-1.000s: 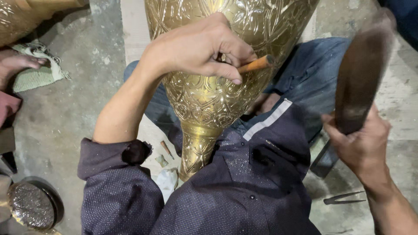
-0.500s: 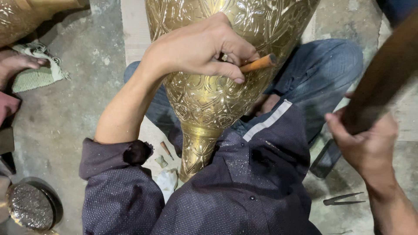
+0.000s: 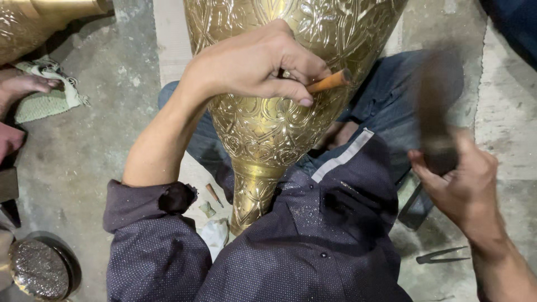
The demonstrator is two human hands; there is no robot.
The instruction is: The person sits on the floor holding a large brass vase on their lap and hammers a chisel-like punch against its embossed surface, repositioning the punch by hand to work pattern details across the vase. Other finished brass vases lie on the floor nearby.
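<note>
Left hand (image 3: pixel 254 64) pinches orange-tipped metal punch (image 3: pixel 329 82) against large embossed brass vase (image 3: pixel 268 128) lying across lap. Right hand (image 3: pixel 456 176) clenched round dark blurred mallet (image 3: pixel 433 120), raised. Keep punch steady, strike square.

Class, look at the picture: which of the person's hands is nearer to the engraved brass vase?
Left. The left hand rests on the brass vase, pressing a small chisel against it. The right hand is off to the vase's side, apart from it, gripping a blurred dark mallet.

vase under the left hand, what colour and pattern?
Golden brass vase, embossed all over with floral scrollwork. Head view shows it best, just below the left hand.
</note>
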